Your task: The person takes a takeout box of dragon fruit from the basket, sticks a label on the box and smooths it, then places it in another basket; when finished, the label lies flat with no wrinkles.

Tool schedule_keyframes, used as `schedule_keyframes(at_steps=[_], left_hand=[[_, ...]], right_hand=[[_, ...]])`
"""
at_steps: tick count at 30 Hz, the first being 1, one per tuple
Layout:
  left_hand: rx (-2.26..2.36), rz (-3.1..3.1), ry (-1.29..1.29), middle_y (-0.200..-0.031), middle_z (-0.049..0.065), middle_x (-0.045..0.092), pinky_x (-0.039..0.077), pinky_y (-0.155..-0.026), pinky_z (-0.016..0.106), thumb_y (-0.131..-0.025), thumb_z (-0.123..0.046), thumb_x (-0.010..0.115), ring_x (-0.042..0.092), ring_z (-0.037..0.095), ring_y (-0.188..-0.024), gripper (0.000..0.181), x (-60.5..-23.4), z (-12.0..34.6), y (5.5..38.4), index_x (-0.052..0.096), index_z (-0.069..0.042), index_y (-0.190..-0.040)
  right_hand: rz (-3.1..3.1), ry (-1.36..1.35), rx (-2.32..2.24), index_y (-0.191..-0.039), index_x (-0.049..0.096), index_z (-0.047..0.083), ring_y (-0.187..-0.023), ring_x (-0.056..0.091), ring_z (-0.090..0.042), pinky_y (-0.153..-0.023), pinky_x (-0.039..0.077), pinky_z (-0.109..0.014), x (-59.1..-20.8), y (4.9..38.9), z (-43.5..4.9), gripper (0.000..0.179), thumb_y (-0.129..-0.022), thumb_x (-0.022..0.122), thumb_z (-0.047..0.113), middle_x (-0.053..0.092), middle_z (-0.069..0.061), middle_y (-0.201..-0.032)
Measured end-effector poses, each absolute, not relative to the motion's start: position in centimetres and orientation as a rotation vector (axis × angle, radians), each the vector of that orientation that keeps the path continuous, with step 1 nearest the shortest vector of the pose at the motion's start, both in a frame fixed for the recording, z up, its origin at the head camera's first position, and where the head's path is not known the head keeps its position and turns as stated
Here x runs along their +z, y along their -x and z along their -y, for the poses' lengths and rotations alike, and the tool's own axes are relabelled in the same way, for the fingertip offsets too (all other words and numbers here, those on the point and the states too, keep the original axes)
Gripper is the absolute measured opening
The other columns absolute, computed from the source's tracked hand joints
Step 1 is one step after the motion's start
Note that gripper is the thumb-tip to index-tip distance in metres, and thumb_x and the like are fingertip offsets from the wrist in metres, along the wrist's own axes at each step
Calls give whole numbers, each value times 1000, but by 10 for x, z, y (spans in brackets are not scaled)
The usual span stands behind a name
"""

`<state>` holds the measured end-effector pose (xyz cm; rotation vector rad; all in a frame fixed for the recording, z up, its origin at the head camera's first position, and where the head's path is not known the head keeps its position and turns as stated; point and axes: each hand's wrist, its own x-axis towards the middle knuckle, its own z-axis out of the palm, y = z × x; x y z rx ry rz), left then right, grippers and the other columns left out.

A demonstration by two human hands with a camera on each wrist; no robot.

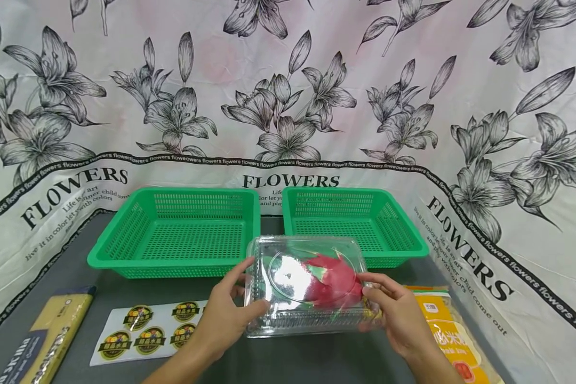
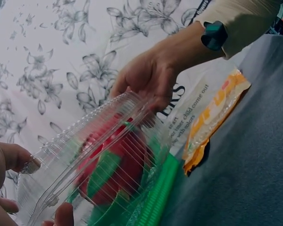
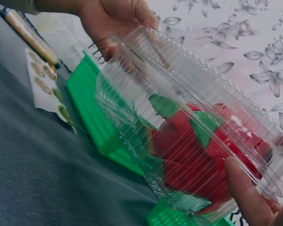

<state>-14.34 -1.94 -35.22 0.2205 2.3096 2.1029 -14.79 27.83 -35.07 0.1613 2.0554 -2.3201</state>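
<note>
Your left hand (image 1: 225,314) curls round the left end of the clear clamshell box (image 1: 312,285), thumb on the lid and fingers underneath, while your right hand (image 1: 396,314) grips the right end the same way, so the box hangs between them just above the desk (image 1: 269,362), over the middle of its near edge. It is thin, ribbed, see-through plastic with a domed lid, and it likely flexes and pops open under a hard squeeze; the smooth walls look slippery, so the stiffer ribbed rim at the ends is the better place to hold, as you do. Inside lies a dragon fruit (image 1: 333,277), bright pink-red with green-tipped scales, leaning toward the right end; it probably makes that side heavier and may roll if you tilt the box. Near the front left corner of the desk lies a yellow packet (image 1: 53,330), and beside it a sheet of round stickers (image 1: 149,330); at the front right, just beside your right hand, lies an orange-and-yellow bag (image 1: 448,330). Farther back, two green mesh baskets (image 1: 182,234) sit side by side along the rear edge, the right one just behind the box. A flowered cloth (image 1: 288,80) printed "FLOWERS" closes off the back and sides.
</note>
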Motion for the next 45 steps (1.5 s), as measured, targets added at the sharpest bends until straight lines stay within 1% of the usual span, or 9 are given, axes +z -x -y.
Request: schedule_keyframes(at_steps=[3,7,11,19,22,25,34,39,45], left_hand=[[2104,-2285,-189,-127,16,42,39,-60,36,-79,-7,76,35,29,-95,78,-358,22,140,41,-16,-147],[2090,-2279,-146,-126,15,43,38,-66,37,-78,-7,77,34,30,-97,79,-367,27,137,40,-18,-147],[2075,-2269,-127,-123,15,41,36,-71,40,-79,-8,77,35,30,-96,78,-374,31,135,40,-17,-148],[2076,-2218,-106,-124,17,41,39,-69,39,-80,-5,76,38,31,-97,77,-388,32,136,41,-16,-147],[2084,-2223,-113,-125,17,42,39,-71,39,-79,-3,76,38,31,-98,77,-393,33,137,41,-15,-147],[2091,-2243,-119,-123,16,42,37,-73,40,-78,-2,77,38,29,-98,77,-397,34,138,42,-15,-146],[2098,-2235,-132,-125,15,44,39,-79,41,-80,-7,77,40,29,-99,75,-402,33,133,42,-14,-146],[2067,-2254,-114,-123,15,44,39,-81,44,-80,-9,78,43,29,-99,74,-409,32,132,43,-13,-146],[2088,-2223,-94,-125,15,45,39,-80,43,-79,-5,77,43,28,-99,75,-418,33,135,43,-10,-146]], right_hand=[[-2048,-176,-2318,-113,68,2,-85,48,-26,-56,53,-57,-356,145,-276,22,-93,63,8,45,-17,-110],[-2033,-170,-2325,-119,64,-3,-93,47,-28,-57,53,-58,-365,142,-273,28,-93,63,7,43,-16,-117],[-2022,-198,-2340,-120,62,-5,-98,47,-31,-56,52,-59,-375,139,-270,31,-92,63,7,47,-17,-117],[-2009,-259,-2377,-120,63,-7,-90,52,-30,-52,51,-59,-394,139,-265,32,-89,64,3,51,-18,-117],[-2006,-275,-2387,-120,63,-7,-87,55,-31,-52,51,-59,-399,140,-264,33,-88,66,3,51,-18,-118],[-1994,-279,-2395,-119,63,-7,-88,54,-31,-52,51,-60,-401,139,-262,33,-87,66,2,50,-18,-121],[-2015,-263,-2393,-119,62,-9,-89,56,-32,-51,51,-59,-402,135,-264,32,-88,64,1,53,-18,-117],[-2013,-251,-2386,-121,61,-8,-89,55,-26,-50,51,-59,-409,134,-265,34,-88,64,2,57,-17,-111],[-1983,-263,-2383,-121,61,-7,-97,53,-30,-51,50,-60,-420,135,-264,34,-89,64,3,56,-16,-114]])
